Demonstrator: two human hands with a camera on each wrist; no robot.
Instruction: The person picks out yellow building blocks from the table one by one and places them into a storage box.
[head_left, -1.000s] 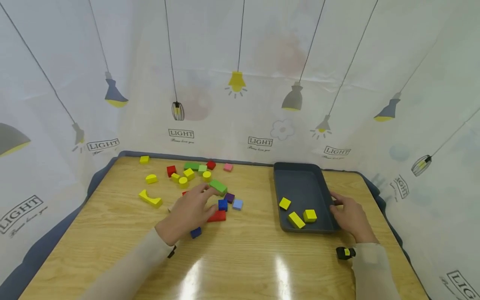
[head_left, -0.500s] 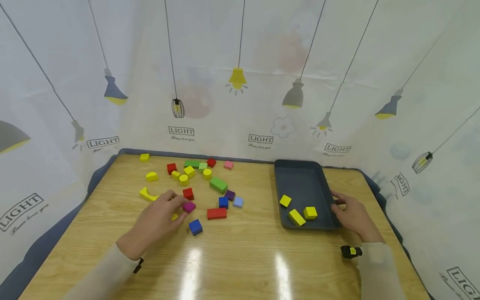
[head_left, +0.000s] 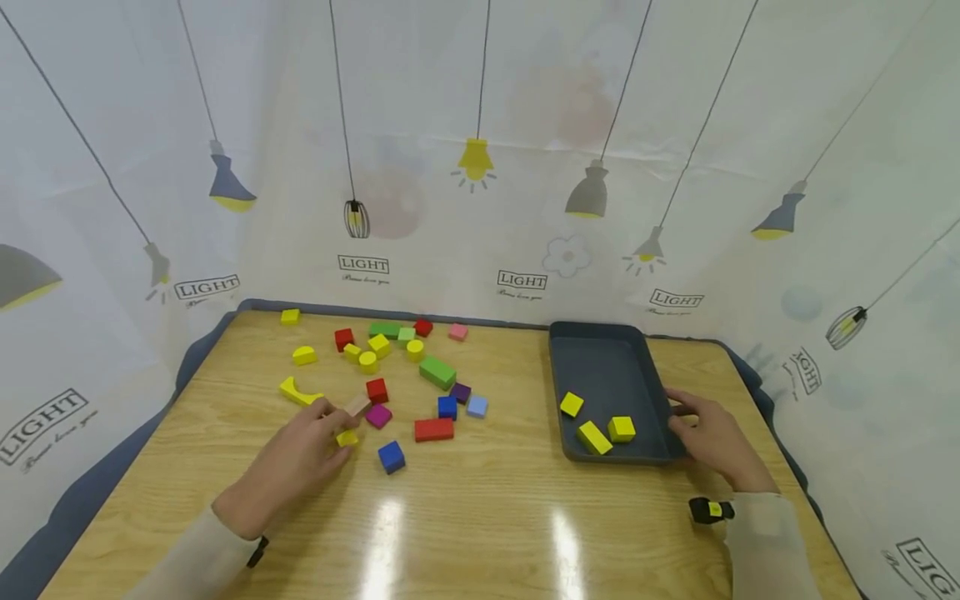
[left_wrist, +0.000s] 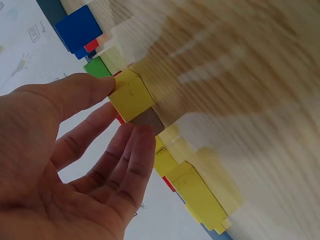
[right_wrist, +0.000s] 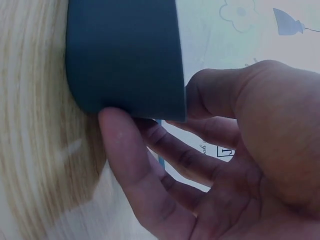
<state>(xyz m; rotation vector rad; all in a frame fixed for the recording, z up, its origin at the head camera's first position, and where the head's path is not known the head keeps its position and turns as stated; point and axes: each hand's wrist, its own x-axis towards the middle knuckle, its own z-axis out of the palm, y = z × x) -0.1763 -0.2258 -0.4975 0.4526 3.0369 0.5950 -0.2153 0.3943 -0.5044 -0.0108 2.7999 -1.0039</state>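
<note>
My left hand [head_left: 288, 458] is over the near-left blocks, its thumb touching a small yellow block [left_wrist: 131, 95] and its fingers spread around it. A plain wooden block [head_left: 358, 406] lies by the fingertips, partly hidden by them in the left wrist view. Just to its right are a magenta block [head_left: 378, 416] and a red cube [head_left: 377, 391]. My right hand [head_left: 716, 437] holds the right side of a dark grey tray [head_left: 600, 331], thumb at the rim and a finger against the outer wall [right_wrist: 125, 60]. Inside the tray lie a yellow oblong block [head_left: 594, 438] and two yellow cubes [head_left: 622, 429].
Several blocks lie on the wooden table [head_left: 480, 517]: a yellow arch [head_left: 298, 392], a green block [head_left: 438, 372], a red oblong [head_left: 434, 430], blue cubes [head_left: 392, 457] and others farther back. A printed curtain [head_left: 435, 242] stands behind the table.
My left hand has moved left, from over the green and red blocks, past the magenta block, to the yellow block by the wooden one. The right hand stays at the tray.
</note>
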